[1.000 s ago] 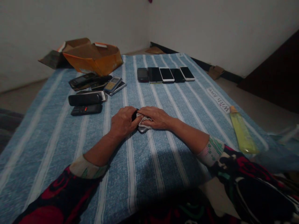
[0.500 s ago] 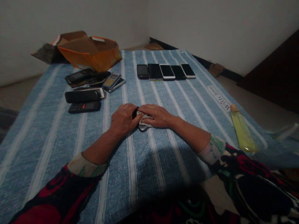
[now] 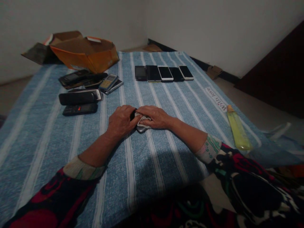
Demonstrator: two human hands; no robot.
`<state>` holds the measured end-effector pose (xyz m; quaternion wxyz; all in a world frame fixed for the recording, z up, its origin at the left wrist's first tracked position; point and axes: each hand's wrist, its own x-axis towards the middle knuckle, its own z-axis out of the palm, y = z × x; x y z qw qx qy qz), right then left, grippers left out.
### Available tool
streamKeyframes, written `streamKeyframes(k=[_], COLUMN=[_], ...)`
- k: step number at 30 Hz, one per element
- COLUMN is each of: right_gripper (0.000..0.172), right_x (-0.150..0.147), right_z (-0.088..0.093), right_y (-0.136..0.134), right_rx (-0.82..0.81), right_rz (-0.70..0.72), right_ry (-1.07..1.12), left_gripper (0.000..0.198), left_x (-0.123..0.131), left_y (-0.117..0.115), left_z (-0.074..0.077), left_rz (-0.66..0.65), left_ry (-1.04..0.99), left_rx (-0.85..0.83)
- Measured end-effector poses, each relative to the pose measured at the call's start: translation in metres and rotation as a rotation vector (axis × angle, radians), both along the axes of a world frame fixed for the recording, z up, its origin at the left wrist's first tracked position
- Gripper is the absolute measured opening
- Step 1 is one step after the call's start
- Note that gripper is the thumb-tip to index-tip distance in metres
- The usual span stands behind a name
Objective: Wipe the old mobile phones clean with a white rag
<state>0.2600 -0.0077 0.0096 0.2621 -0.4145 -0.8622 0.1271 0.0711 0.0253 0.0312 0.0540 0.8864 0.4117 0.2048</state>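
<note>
Both my hands meet at the middle of a blue striped cloth (image 3: 152,164). My left hand (image 3: 121,121) is closed around a small dark phone (image 3: 142,129) that rests on the cloth. My right hand (image 3: 154,116) presses a small white cloth (image 3: 140,119) onto that phone, fingers curled over it. Most of the phone is hidden under my hands. A row of several smartphones (image 3: 163,73) lies side by side farther back.
A heap of older phones (image 3: 82,91) lies at the back left, beside an open orange cardboard box (image 3: 87,55). A yellow-green bottle (image 3: 237,129) lies on its side near the cloth's right edge. Bare floor and white walls surround the cloth.
My hands stay together on the phone with only small shifts of the fingers. The view has drifted slightly, so everything sits a little to the left.
</note>
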Motion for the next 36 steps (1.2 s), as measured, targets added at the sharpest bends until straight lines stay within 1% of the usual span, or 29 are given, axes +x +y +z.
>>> streamKeyframes(k=[4,9,13,16,20,23,25,31,36], right_gripper=[0.036,0.032,0.026,0.025,0.03,0.038,0.04,0.037,0.03], right_x=[0.0,-0.002,-0.007,-0.013,-0.021,-0.026,-0.029,-0.036,-0.042], right_z=[0.0,-0.001,-0.002,0.001,0.006,0.01,0.012,0.013,0.012], right_y=[0.0,0.003,0.007,0.007,0.003,0.0,-0.001,0.0,0.002], right_rx=[0.006,0.002,0.006,-0.008,-0.038,-0.04,-0.038,-0.047,-0.051], right_rz=[-0.006,-0.012,-0.011,-0.014,-0.012,-0.013,-0.021,-0.041,-0.074], right_ry=[-0.007,-0.018,-0.009,-0.005,-0.012,-0.029,-0.04,-0.06,-0.073], left_gripper=[0.025,0.028,0.03,0.033,0.038,0.04,0.042,0.045,0.045], left_x=[-0.001,-0.003,-0.005,-0.007,-0.008,-0.009,-0.009,-0.009,-0.01], left_y=[0.0,0.0,0.001,0.004,0.005,0.003,0.002,0.0,0.002], left_z=[-0.001,0.0,-0.004,-0.009,-0.012,-0.012,-0.012,-0.011,-0.014], left_rz=[-0.002,-0.018,0.03,0.07,0.094,0.098,0.11,0.139,0.148], left_ry=[0.024,0.012,-0.017,-0.079,-0.131,-0.155,-0.178,-0.229,-0.247], left_rx=[0.014,0.008,-0.006,-0.017,-0.033,-0.028,-0.029,-0.028,-0.02])
